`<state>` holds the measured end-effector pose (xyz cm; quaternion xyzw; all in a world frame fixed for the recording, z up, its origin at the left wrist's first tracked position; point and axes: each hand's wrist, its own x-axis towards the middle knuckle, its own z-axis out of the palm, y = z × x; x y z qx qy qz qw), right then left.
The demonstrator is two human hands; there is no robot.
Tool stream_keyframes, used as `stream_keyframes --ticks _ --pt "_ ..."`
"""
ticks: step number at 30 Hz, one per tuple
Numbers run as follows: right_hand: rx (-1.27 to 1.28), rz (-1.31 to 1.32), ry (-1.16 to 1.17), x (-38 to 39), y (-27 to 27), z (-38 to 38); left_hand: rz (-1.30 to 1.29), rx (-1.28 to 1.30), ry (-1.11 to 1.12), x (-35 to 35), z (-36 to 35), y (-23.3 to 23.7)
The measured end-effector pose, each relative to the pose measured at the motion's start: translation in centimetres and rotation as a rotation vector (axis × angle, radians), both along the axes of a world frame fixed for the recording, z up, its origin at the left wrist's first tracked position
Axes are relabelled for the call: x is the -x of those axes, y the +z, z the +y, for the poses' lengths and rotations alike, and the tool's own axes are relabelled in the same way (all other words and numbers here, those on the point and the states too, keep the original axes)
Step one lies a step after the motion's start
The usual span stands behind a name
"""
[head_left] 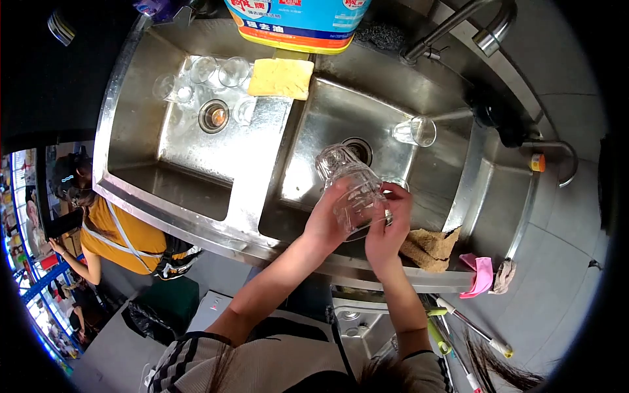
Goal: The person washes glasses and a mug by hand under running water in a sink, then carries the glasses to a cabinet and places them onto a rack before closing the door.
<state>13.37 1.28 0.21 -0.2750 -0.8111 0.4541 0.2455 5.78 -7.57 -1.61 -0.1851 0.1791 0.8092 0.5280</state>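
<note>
Over the right sink basin, my left hand (325, 219) is wrapped around a clear ribbed glass (341, 171), tilted with its base toward the drain. It may be more than one glass nested together; the transparent walls make this hard to tell. My right hand (388, 229) is closed at the glass's near end, fingers bent at the rim. Just beyond those fingers shows part of another clear rim (396, 183), mostly hidden. Farther right in the same basin, a clear tumbler (414, 131) lies on its side.
Several clear glasses (234, 71) stand in the left basin (196, 154) around its drain. A yellow cloth (282, 78) lies over the divider. Behind stand a blue detergent jug (295, 23) and a faucet (452, 29). Brown cloth (431, 249) and pink cloth (477, 275) drape the front edge. A person (124, 236) is at left.
</note>
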Motion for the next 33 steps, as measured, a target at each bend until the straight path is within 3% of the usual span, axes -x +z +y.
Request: stream_keyframes --ticks 2,7,10,12,15,18,20,22,27,29,32,33 --pt "-0.092 0.032 0.008 0.1 -0.3 -0.2 0.009 0.076 0.011 0.2 0.0 0.8" --pt "-0.108 0.024 0.029 0.1 -0.6 0.0 0.058 -0.021 -0.085 0.7 -0.7 -0.5" --pt "-0.039 0.045 0.063 0.1 -0.7 0.0 -0.131 -0.107 -0.044 1.1 -1.0 -0.3" --pt "0.269 0.168 -0.022 0.3 -0.1 -0.5 -0.106 -0.105 -0.025 1.5 -1.3 0.2" --pt "0.196 -0.077 0.145 -0.3 1.1 0.0 -0.036 -0.081 -0.008 1.5 -1.5 -0.2" --pt "0.169 -0.156 0.188 -1.1 0.1 -0.2 0.010 -0.067 0.022 1.4 -1.7 -0.6" --pt "0.180 -0.114 0.132 -0.9 0.1 -0.3 0.162 0.105 0.074 1.0 -1.7 -0.2" --pt "0.231 -0.173 0.104 -1.3 -0.1 0.0 0.191 0.066 0.093 1.1 -1.7 0.7" --pt "0.077 -0.184 0.132 -1.8 -0.7 0.8 0.368 0.056 0.030 1.3 -2.0 0.7" --pt "0.271 -0.141 0.174 -2.1 -0.7 1.2 0.333 0.078 0.008 1.2 -2.1 -0.1" --pt "0.144 -0.139 0.186 -2.1 -0.3 1.3 0.315 0.087 -0.039 1.8 -1.7 0.3" --pt "0.145 -0.140 0.186 -2.2 -0.3 1.3 0.203 0.052 -0.031 2.1 -1.7 0.8"
